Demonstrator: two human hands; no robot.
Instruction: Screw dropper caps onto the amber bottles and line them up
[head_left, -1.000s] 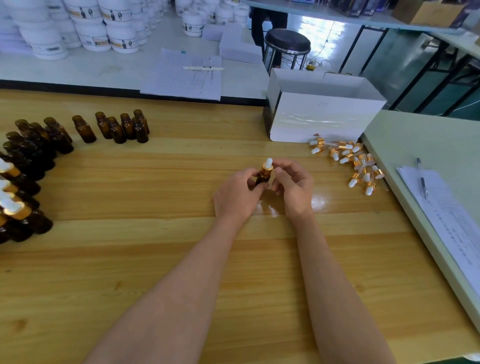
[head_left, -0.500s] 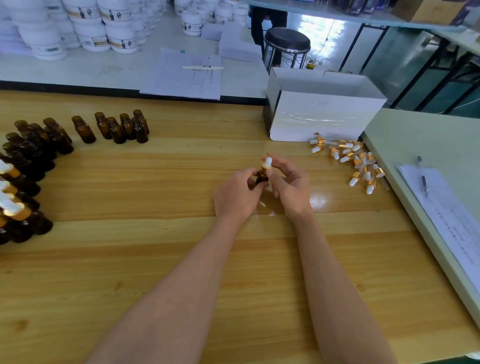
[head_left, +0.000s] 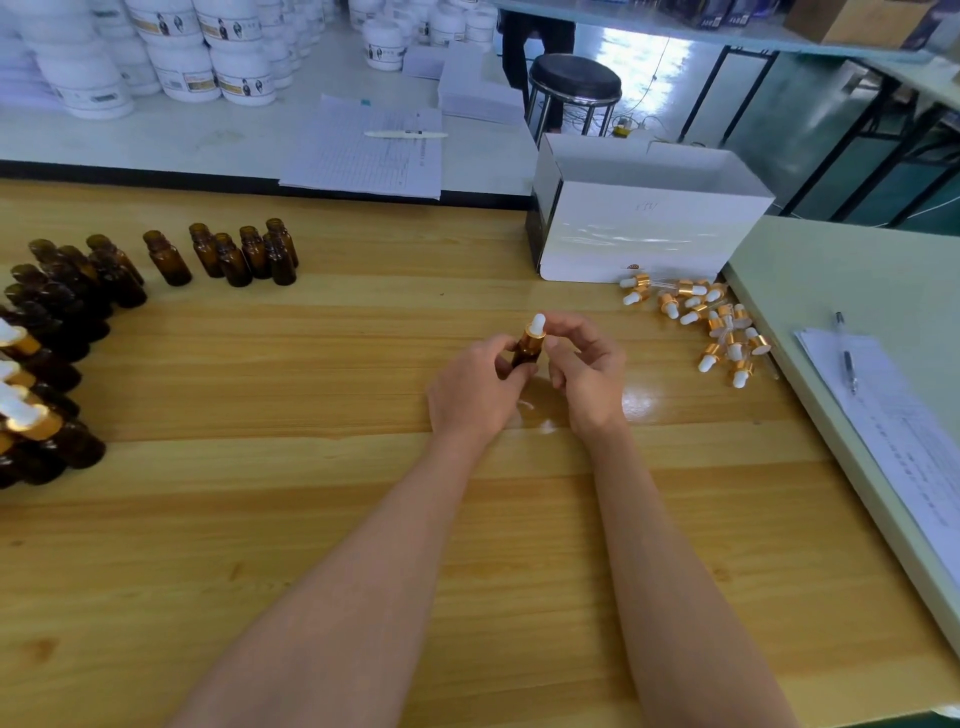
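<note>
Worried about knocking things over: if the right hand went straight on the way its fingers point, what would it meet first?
The white-bulbed, gold-collared dropper cap on the small amber glass bottle that the left hand grips. The right hand curls close to it, perhaps touching.

You have one small amber glass bottle (head_left: 524, 356) at mid-frame, wearing one gold-and-white dropper cap (head_left: 535, 332). In the upper left you have six open amber bottles (head_left: 166, 258): one alone and five clustered. The packed dark bunch (head_left: 67, 296) at the left edge is too crowded to count, though at least four capped bottles (head_left: 31, 415) show there. Right of centre lie over a dozen loose dropper caps (head_left: 711, 322). You also have one white cardboard box (head_left: 644, 244), two pens (head_left: 405, 134) and one black round stool (head_left: 574, 78).
</note>
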